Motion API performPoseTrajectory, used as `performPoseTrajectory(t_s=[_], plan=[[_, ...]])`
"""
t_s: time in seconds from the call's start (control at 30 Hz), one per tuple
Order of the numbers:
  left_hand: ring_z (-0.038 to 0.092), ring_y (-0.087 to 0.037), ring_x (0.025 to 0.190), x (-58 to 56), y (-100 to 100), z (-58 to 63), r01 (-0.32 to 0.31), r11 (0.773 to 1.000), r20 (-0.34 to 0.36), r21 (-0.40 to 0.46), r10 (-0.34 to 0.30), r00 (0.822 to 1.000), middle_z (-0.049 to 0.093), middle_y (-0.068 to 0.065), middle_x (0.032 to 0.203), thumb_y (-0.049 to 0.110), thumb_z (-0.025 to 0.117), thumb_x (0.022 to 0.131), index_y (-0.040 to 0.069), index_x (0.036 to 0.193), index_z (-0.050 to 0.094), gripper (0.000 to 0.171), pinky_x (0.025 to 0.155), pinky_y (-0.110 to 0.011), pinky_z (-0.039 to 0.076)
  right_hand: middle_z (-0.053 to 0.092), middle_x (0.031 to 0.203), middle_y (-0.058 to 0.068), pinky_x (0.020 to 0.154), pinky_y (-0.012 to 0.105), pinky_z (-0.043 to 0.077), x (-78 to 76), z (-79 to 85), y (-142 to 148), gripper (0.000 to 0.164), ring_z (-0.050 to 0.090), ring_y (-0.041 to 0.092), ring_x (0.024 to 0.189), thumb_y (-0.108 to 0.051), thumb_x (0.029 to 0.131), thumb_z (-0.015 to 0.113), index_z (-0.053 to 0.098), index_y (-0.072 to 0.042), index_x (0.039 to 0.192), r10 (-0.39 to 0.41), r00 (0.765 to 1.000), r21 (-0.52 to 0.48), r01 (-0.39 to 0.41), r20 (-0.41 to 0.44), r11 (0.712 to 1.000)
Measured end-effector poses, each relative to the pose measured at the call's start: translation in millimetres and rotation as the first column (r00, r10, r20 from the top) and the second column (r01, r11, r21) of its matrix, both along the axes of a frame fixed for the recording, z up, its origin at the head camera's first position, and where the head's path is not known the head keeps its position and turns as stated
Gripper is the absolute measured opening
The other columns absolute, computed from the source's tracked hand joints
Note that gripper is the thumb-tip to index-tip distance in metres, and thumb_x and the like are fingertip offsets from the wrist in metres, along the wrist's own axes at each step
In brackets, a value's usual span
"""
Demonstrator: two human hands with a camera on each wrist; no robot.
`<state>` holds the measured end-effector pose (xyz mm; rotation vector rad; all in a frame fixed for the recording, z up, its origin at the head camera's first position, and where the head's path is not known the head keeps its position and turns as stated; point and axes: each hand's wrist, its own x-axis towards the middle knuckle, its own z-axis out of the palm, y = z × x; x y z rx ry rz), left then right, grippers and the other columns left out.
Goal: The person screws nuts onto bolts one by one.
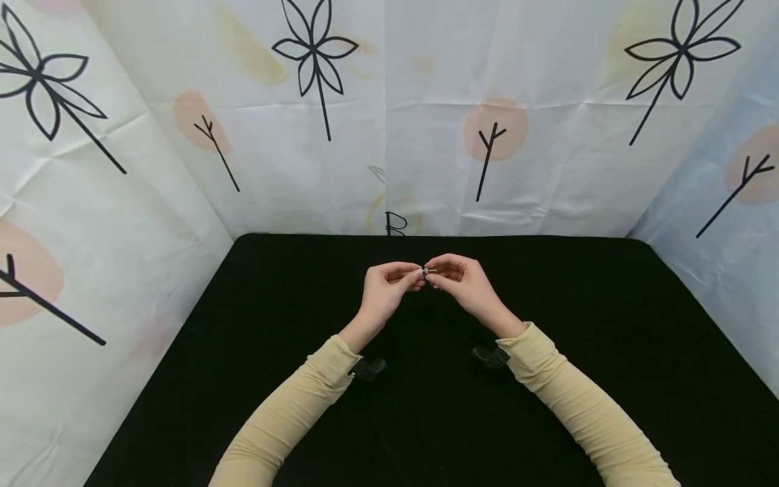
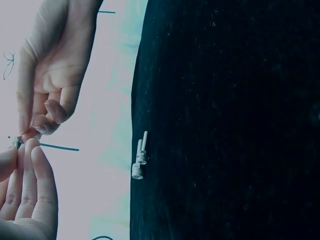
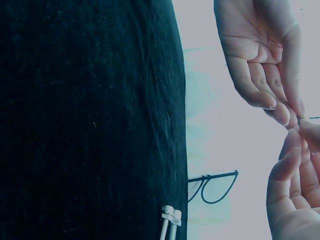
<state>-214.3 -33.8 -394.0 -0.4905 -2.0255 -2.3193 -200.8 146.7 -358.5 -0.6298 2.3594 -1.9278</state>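
Both hands meet over the far part of the black table, with a small metal bolt (image 1: 431, 270) between their fingertips. My left hand (image 1: 384, 291) pinches one end of it between thumb and fingers. From the other side, the thumb and fingertips of my right hand (image 1: 467, 287) close on the bolt near a wider collar, perhaps a nut. Its thin shank points right, into the gap of the right hand. Fingers hide most of the bolt in the right wrist view. Two more metal bolts (image 2: 138, 171) lie side by side on the table below, showing wider heads.
Black cloth covers the table (image 1: 426, 419). Pale curtains (image 1: 426, 149) printed with flowers and trees stand behind it and along both sides. A dark wrist device (image 1: 370, 369) sits at the left cuff, and another wrist device (image 1: 490, 356) at the right.
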Motion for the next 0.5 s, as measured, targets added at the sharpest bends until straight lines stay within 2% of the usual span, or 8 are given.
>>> performPoseTrajectory(t_s=[0.27, 0.4, 0.5], plan=[[0.067, -0.036, 0.087, -2.1, -5.2, -0.2, 0.034, 0.998, -0.029, -0.051, -0.036, 0.999, 0.069, -0.021, 0.098, 0.009, 0.067, 0.090, -0.007, 0.102, 0.069, 0.020, 0.080, -0.037, 0.058, 0.065, 0.098, 0.024, 0.075, 0.057, 0.051, 1.9, -0.9, -0.6, 0.018, 0.059, 0.044, 0.086, -0.006, 0.095, 0.061, 0.064, 0.007, 0.106, -0.033, 0.998, 0.055, 0.035, -0.044, 0.998], [0.065, -0.042, 0.090, 5.0, -6.3, 12.1, 0.049, 0.997, -0.046, -0.060, -0.052, 0.998, 0.067, -0.025, 0.099, 0.003, 0.064, 0.091, -0.013, 0.103, 0.066, 0.020, 0.081, -0.039, 0.058, 0.063, 0.094, 0.029, 0.070, 0.050, 0.053, 2.0, -1.5, -2.9, 0.020, 0.059, 0.042, 0.083, -0.009, 0.097, 0.058, 0.064, 0.008, 0.104, -0.042, 0.997, 0.075, 0.047, -0.063, 0.996], [0.065, -0.043, 0.090, 11.4, -6.2, 21.2, 0.045, 0.997, -0.053, -0.057, -0.048, 0.997, 0.067, -0.026, 0.098, 0.000, 0.063, 0.092, -0.016, 0.103, 0.064, 0.020, 0.081, -0.040, 0.058, 0.062, 0.094, 0.029, 0.069, 0.043, 0.055, 1.8, -2.7, -3.4, 0.020, 0.061, 0.039, 0.083, -0.008, 0.096, 0.060, 0.062, 0.009, 0.106, -0.045, 0.997, 0.047, 0.048, -0.057, 0.998]])
